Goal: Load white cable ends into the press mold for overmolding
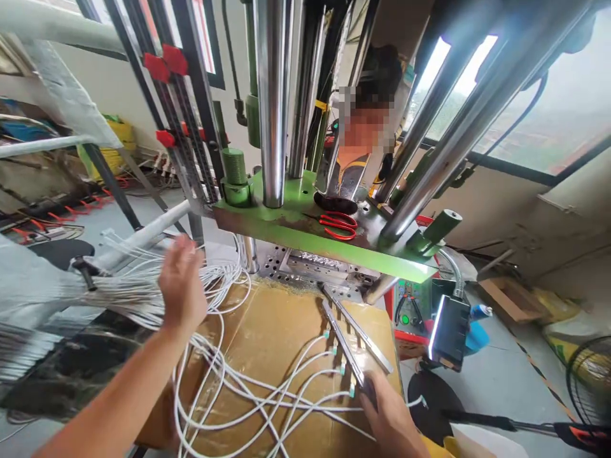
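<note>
Lying between both hands, white cables (248, 375) touch the metal bar (351, 356).

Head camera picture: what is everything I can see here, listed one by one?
white cables: many, white, looped over the table and bundled at left
table: one, brown top, under the press
metal bar: one, grey, long, on the table with cable ends along it
green plate: one, green, press platform above the table
steel columns: several, shiny silver, rising from the plate
scissors: one pair, red handles, on the plate
red clips: several, red, on the black frame at upper left
other person: one, behind the press
fan: one, dark, lower right
left hand: one, fingers spread over the cable bundle
right hand: one, gripping the near end of the bar
</note>
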`<state>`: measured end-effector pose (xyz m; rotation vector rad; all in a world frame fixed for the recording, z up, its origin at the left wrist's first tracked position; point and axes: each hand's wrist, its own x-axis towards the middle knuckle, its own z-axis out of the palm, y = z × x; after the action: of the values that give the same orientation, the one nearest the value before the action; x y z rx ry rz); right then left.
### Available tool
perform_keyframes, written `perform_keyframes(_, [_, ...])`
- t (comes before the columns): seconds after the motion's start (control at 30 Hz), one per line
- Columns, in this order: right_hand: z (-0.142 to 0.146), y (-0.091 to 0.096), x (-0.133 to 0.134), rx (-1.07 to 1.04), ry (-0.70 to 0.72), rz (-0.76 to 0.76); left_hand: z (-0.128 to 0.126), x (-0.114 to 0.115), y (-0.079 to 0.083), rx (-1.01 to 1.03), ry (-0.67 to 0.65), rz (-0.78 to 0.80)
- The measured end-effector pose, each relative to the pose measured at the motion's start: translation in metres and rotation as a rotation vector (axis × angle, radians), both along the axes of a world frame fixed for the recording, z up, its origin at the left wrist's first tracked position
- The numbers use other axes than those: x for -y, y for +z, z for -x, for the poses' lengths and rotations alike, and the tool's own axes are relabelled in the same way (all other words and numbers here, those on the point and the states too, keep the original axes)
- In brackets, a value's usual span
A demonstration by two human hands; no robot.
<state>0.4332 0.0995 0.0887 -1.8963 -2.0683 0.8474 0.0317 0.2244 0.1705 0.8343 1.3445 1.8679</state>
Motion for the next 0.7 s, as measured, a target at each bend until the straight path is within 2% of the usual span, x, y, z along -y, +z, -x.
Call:
perform_keyframes(0.03, [0.0, 0.003, -0.002, -0.07, -0.012, 0.01, -0.021, 0.012, -0.011, -0.144, -0.124, 0.009])
perform_keyframes(0.1, [0.0, 0.009, -0.007, -0.201, -0.024, -0.002, -0.061, 0.028, -0.032, -0.387, -0.628, 0.149])
perform_keyframes(0.17, [0.001, 0.016, -0.013, -0.272, -0.043, -0.016, -0.093, 0.031, -0.048, -0.534, -0.877, 0.202])
perform_keyframes(0.2, [0.003, 0.02, -0.017, -0.29, -0.059, -0.01, -0.105, 0.027, -0.054, -0.59, -0.917, 0.2])
perform_keyframes(0.27, [0.006, 0.026, -0.025, -0.318, -0.065, 0.017, -0.117, 0.016, -0.062, -0.694, -0.929, 0.189])
perform_keyframes(0.37, [0.011, 0.037, -0.039, -0.355, -0.018, 0.048, -0.117, 0.001, -0.066, -0.825, -0.921, 0.19])
perform_keyframes(0.43, [0.014, 0.044, -0.054, -0.37, 0.011, 0.068, -0.11, -0.006, -0.066, -0.872, -0.866, 0.153])
perform_keyframes(0.5, [0.017, 0.05, -0.074, -0.365, 0.02, 0.061, -0.104, -0.014, -0.065, -0.913, -0.753, 0.081])
perform_keyframes(0.6, [0.023, 0.053, -0.118, -0.291, 0.026, -0.117, -0.099, -0.039, -0.062, -0.951, -0.529, 0.013])
perform_keyframes(0.7, [0.035, 0.053, -0.17, -0.246, 0.049, -0.365, -0.098, -0.078, -0.057, -0.918, -0.375, 0.072])
